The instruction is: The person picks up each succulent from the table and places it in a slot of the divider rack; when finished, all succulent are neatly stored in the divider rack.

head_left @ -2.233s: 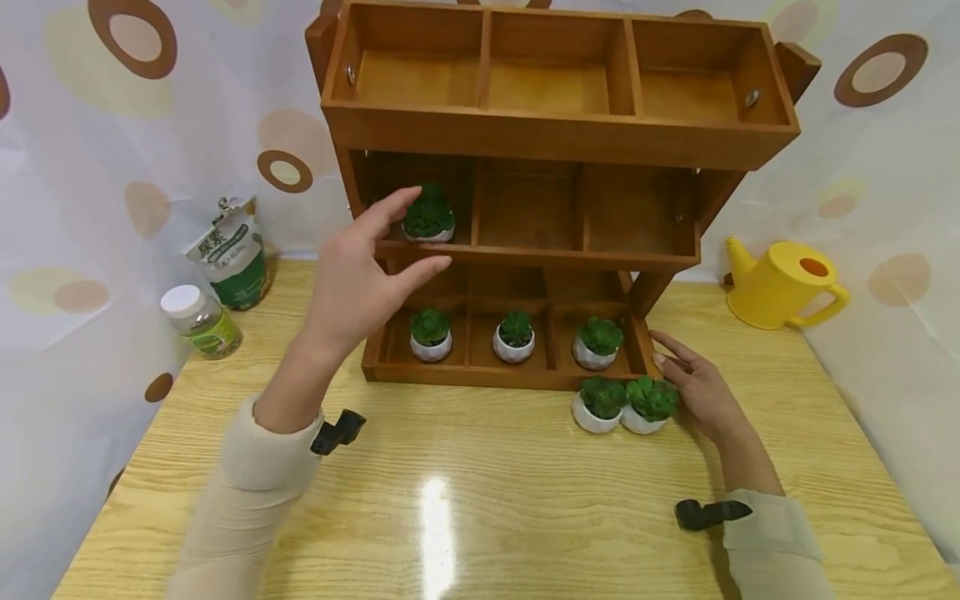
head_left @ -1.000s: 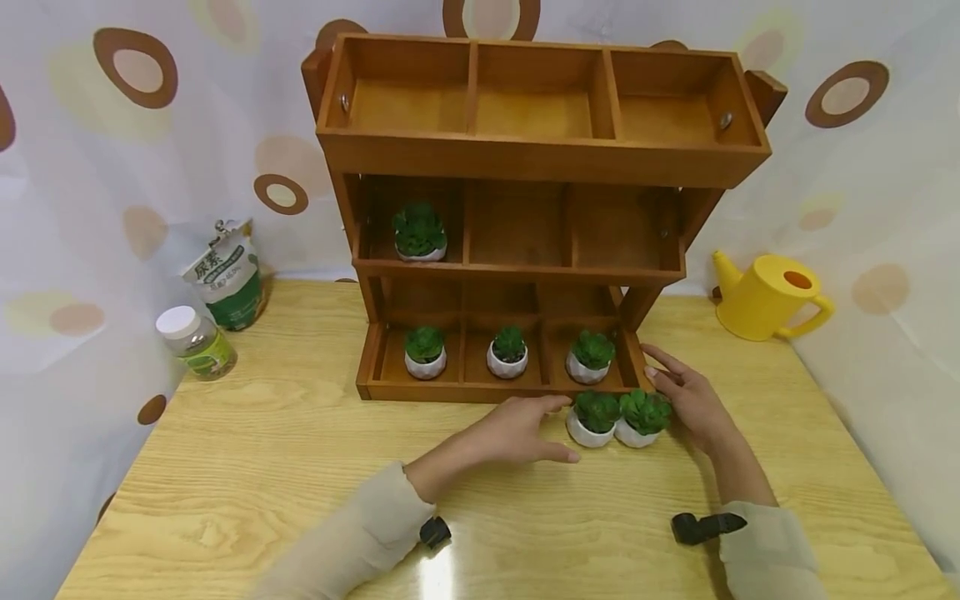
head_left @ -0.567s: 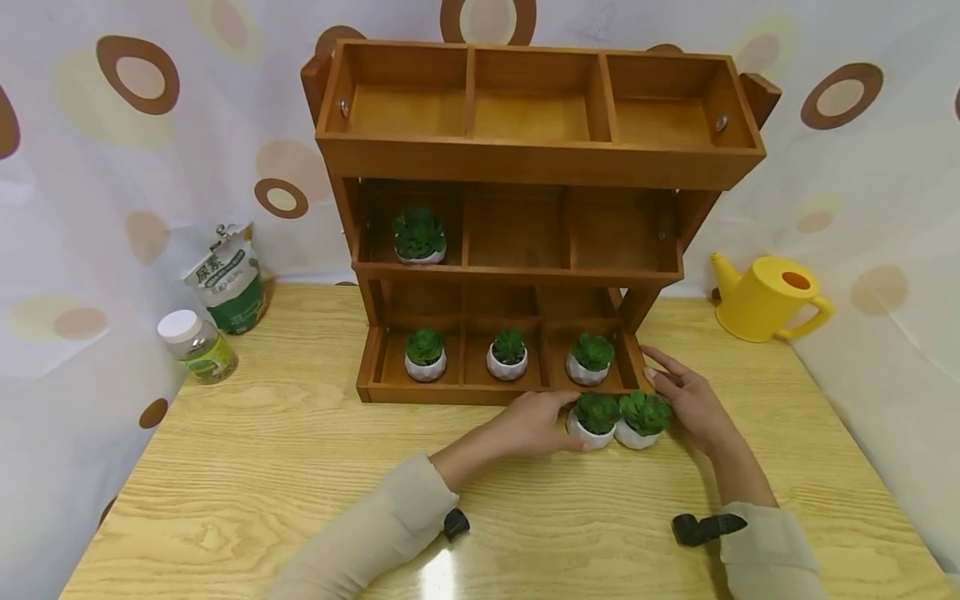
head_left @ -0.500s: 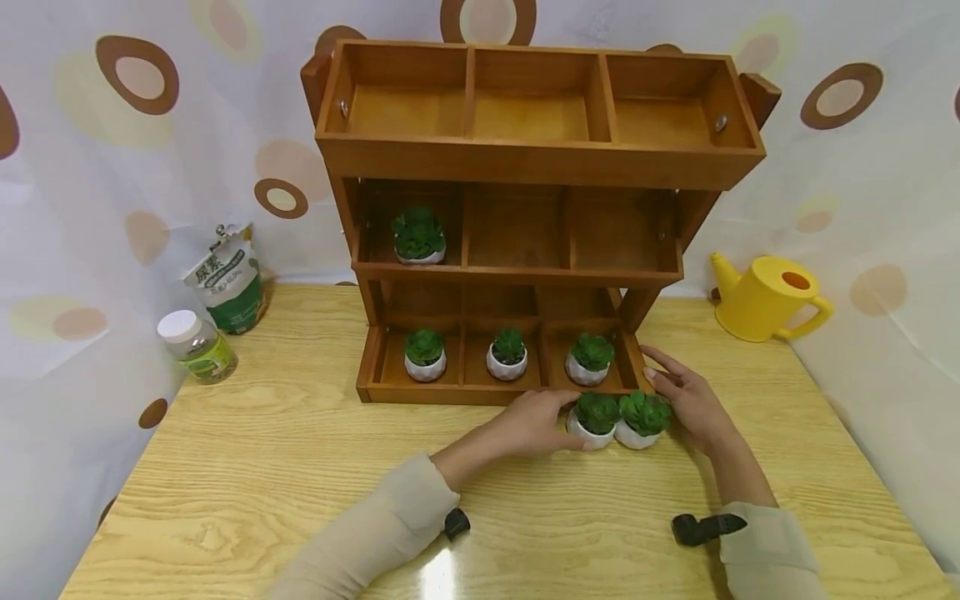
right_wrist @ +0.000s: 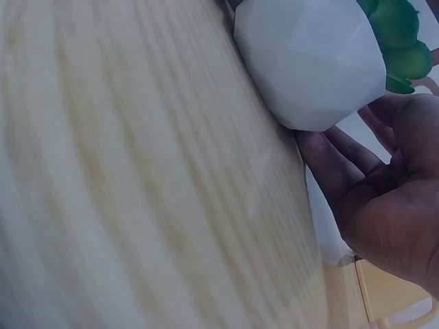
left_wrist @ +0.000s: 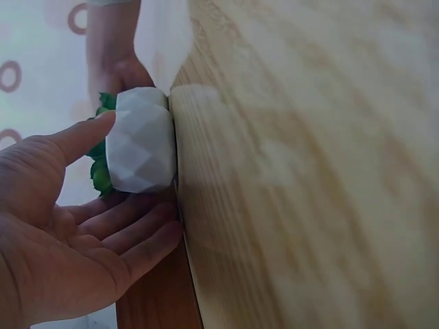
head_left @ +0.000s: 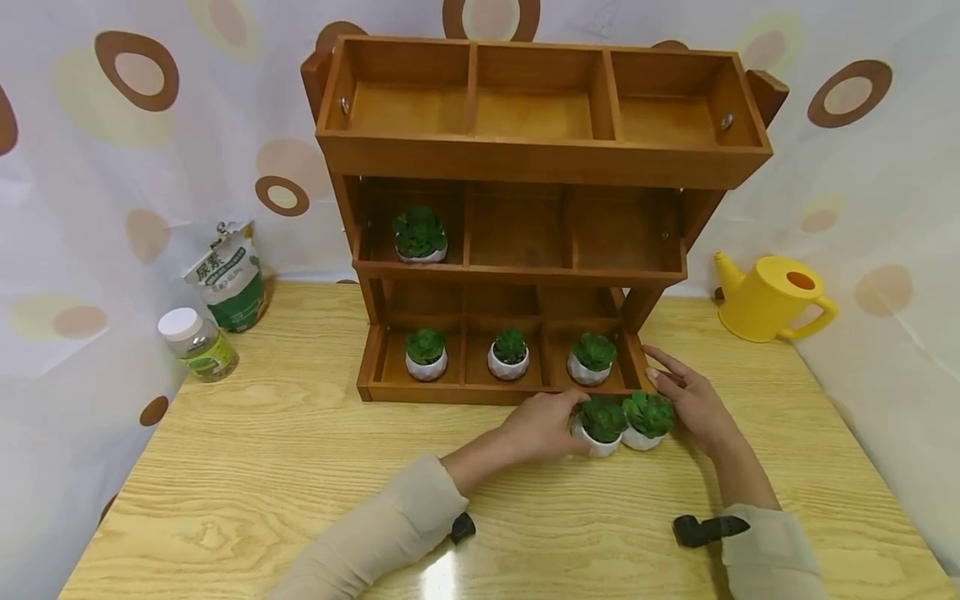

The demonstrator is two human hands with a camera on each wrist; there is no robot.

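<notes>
My left hand (head_left: pixel 543 427) holds a small potted succulent (head_left: pixel 602 419) between thumb and fingers. Its white faceted pot (left_wrist: pixel 142 140) stands on the table in the left wrist view. A second potted succulent (head_left: pixel 648 417) is right beside it, its pot (right_wrist: pixel 312 62) large in the right wrist view. Just right of that plant, my right hand (head_left: pixel 697 408) rests with its fingertips by the lower right end of the wooden rack (head_left: pixel 543 158); whether they press on it I cannot tell. Its fingers (right_wrist: pixel 336 161) look relaxed and hold nothing.
The rack's bottom tier holds a left succulent (head_left: pixel 426 354), a middle one (head_left: pixel 508 354) and a right one (head_left: pixel 591 360). Another succulent (head_left: pixel 421 235) sits in the middle tier's left compartment. A jar (head_left: pixel 198 343) and pouch (head_left: pixel 227 279) stand left, a yellow watering can (head_left: pixel 772 298) right.
My left hand has come down from the succulent in the middle tier to the left plant on the table and taken hold of it. That plant has shifted slightly forward. The right hand has stayed put.
</notes>
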